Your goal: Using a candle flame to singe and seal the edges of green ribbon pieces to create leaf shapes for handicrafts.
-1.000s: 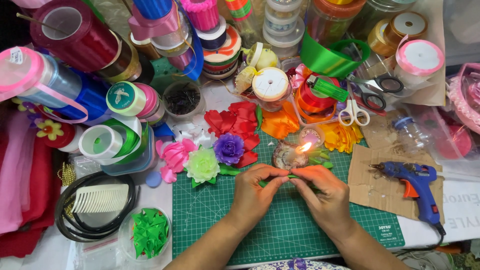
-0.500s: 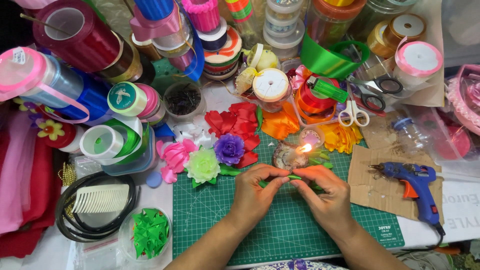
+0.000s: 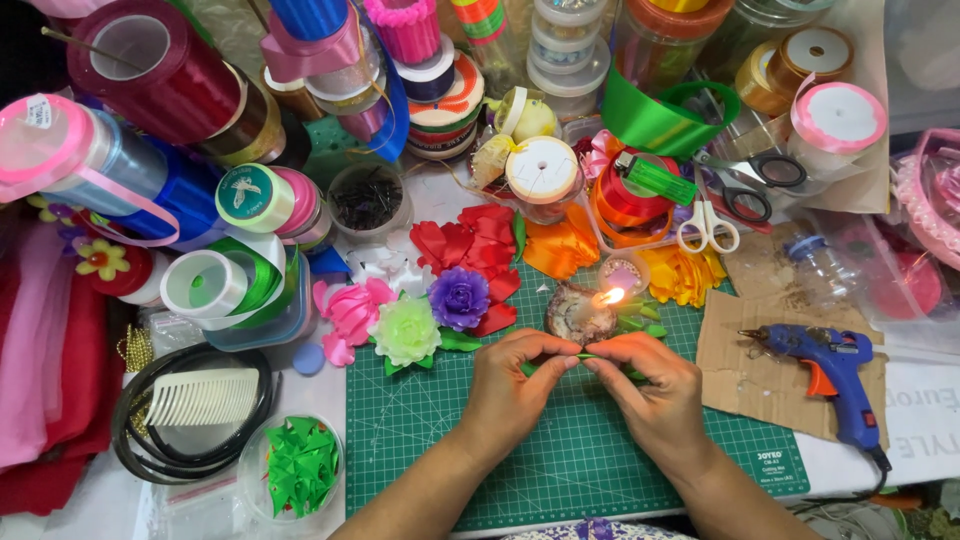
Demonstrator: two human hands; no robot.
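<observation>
My left hand (image 3: 512,385) and my right hand (image 3: 645,385) meet over the green cutting mat (image 3: 440,450), fingertips pinching a small strip of green ribbon (image 3: 583,356) between them. Just beyond the fingers a lit candle (image 3: 590,308) burns, its flame close above the ribbon. Finished ribbon flowers lie at the mat's far-left corner: a purple one (image 3: 458,296), a pale green one (image 3: 405,330) and a pink one (image 3: 352,310). Red ribbon petals (image 3: 468,240) lie behind them.
A blue glue gun (image 3: 825,362) rests on cardboard (image 3: 735,375) at right. Scissors (image 3: 708,222) lie behind the candle. Ribbon spools (image 3: 215,282) crowd the left and back. A dish of folded green leaves (image 3: 298,465) and a white comb (image 3: 200,398) sit at front left.
Both hands have stayed over the mat, shifting slightly toward the candle while working the green ribbon piece between the fingertips. Nothing else has moved.
</observation>
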